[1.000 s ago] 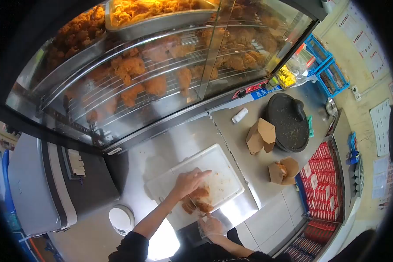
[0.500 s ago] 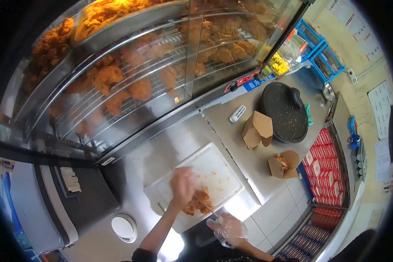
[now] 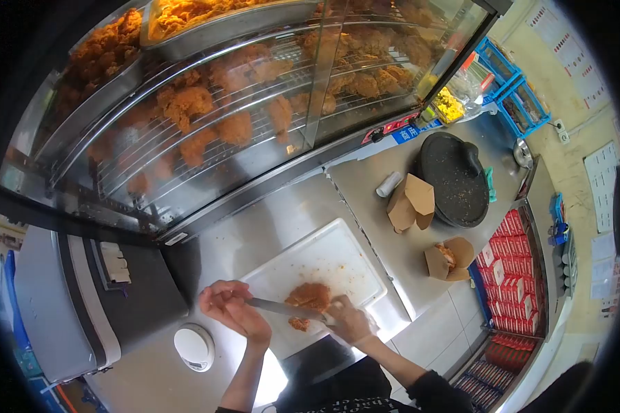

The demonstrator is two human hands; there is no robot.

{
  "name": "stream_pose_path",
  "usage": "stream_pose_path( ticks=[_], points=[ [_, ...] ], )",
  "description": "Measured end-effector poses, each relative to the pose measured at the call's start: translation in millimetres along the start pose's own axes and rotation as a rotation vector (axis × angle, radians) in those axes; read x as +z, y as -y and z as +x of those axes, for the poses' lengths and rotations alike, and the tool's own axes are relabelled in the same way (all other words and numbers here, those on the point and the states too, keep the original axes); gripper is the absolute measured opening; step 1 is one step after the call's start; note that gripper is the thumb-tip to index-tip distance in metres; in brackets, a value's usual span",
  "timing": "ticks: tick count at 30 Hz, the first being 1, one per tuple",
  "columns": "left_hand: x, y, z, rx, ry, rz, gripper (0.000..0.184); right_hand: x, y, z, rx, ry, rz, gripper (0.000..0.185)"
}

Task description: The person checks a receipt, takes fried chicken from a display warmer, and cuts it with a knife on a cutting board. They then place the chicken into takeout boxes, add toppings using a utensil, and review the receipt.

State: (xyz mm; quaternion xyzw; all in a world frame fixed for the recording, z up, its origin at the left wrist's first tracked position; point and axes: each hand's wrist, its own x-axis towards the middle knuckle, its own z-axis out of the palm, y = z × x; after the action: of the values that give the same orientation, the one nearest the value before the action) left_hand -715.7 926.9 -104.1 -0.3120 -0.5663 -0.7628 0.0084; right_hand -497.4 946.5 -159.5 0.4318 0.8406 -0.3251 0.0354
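A knife (image 3: pixel 282 309) slants across the white cutting board (image 3: pixel 348 246), its blade pointing left over a piece of fried chicken (image 3: pixel 309 297). My right hand (image 3: pixel 350 322), in a clear plastic glove, is closed round the knife's handle and slightly blurred. Left of the board is my left hand (image 3: pixel 233 307), bare, its fingers loosely curved and apart beside the blade's tip. Whether those fingers touch the tip I cannot tell. A smaller chicken piece (image 3: pixel 299 323) lies below the blade, and crumbs dot the board.
A glass warming cabinet (image 3: pixel 255 162) with fried chicken stands behind the counter. To the right are an opened cardboard box (image 3: pixel 411 199), another box (image 3: pixel 435 264) with food inside, and a dark round lid (image 3: pixel 455 182). A white round scale (image 3: pixel 193 347) sits at left.
My left hand has lifted off the chicken and moved left. My right hand has risen, turning the knife so its blade points left. The camera view has shifted slightly.
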Motion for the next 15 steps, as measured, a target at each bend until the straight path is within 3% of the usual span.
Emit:
stream_pose_path(
  ticks=[1,3,4,6,8,9,11,15],
  points=[
    [-5,2,2,0.039,0.067,0.086,0.04,-25,16,-5,-0.007,0.002,-0.002,0.024],
    [-15,4,4,0.111,0.209,0.264,0.035,-72,49,-20,0.366,0.398,0.083,0.039],
    [-4,9,-3,0.027,0.283,0.288,0.026,-72,53,-30,0.367,0.403,0.089,0.039],
    [16,26,-12,0.005,0.704,0.094,0.019,-68,55,-43,0.456,0.381,0.098,0.056],
    [50,31,-24,-0.039,0.888,0.126,0.011,-64,63,-40,0.47,0.361,0.107,0.056],
    [51,41,-34,-0.039,0.889,0.119,0.011,-63,65,-41,0.487,0.345,0.12,0.057],
    [58,65,-51,-0.171,1.089,0.191,0.015,-60,60,-36,0.491,0.349,0.101,0.055],
    [50,90,-63,-0.031,1.008,0.248,0.019,-14,41,-38,0.54,0.298,0.118,0.06]
  ],
)
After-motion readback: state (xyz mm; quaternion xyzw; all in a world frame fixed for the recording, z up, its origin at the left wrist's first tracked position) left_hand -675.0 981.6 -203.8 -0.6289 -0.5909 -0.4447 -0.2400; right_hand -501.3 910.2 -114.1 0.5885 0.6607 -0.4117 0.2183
